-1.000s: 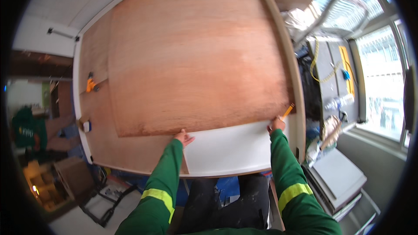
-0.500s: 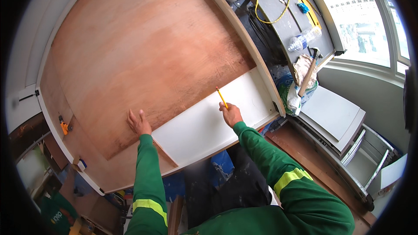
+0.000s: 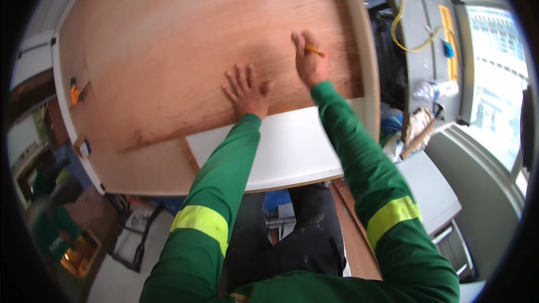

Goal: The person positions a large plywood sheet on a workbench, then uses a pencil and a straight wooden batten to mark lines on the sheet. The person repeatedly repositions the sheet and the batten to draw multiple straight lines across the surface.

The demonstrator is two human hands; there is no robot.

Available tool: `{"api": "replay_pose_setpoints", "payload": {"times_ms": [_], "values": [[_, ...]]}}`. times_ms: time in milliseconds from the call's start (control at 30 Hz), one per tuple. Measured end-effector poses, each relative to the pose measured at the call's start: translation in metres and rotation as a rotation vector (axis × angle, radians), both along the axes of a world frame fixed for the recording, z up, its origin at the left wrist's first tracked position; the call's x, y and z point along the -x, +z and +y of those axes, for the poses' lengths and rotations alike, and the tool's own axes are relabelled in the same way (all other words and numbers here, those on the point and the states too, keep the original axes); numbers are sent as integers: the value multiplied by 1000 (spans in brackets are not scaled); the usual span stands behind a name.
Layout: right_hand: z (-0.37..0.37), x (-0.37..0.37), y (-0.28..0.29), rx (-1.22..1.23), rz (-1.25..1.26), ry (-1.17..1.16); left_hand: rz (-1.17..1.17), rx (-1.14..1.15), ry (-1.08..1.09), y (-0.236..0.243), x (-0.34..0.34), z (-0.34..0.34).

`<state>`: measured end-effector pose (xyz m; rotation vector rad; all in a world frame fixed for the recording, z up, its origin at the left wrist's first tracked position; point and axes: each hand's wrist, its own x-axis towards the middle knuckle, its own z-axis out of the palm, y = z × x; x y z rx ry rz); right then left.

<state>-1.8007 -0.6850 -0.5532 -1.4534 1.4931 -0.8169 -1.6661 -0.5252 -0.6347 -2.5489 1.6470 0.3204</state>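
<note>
My right hand [image 3: 310, 62] grips a yellow pencil [image 3: 315, 50] over the reddish-brown wooden panel [image 3: 185, 39]; its red end points to the right. To the left and a little nearer, my left hand [image 3: 247, 92] lies flat on the same panel with its fingers spread. A white board strip [image 3: 292, 143] lies along the near side of the panel, partly hidden beneath my two green sleeves. The right hand is slightly blurred.
A raised wooden edge [image 3: 368, 50] borders the panel on the right. Beyond it, a grey worktop [image 3: 418, 28] holds a yellow hose, a plastic bottle [image 3: 435, 91] and a hammer [image 3: 420, 140]. An orange power tool [image 3: 76, 94] lies at the panel's far left.
Both hands have moved farther forward over the brown panel, the right one leaving the white strip. The pencil is now tilted the other way. My view has turned and shifted.
</note>
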Motion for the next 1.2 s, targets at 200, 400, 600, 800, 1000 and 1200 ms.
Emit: {"api": "replay_pose_setpoints", "payload": {"times_ms": [200,400,600,800,1000,1200], "values": [[-108,-106,-45,270,320,174,-27,0,20,-2,-4,0],[-114,-140,-102,394,584,110,142,93,17,-4,-4,1],[-115,-145,-112,391,671,146,539,163,-182,5,-114,56],[-110,-157,-107,385,741,138,-76,209,218,11,-324,131],[-115,-154,-105,378,796,111,5,246,208,-1,-334,129],[-113,-156,-105,389,855,116,38,294,216,4,-337,127]]}}
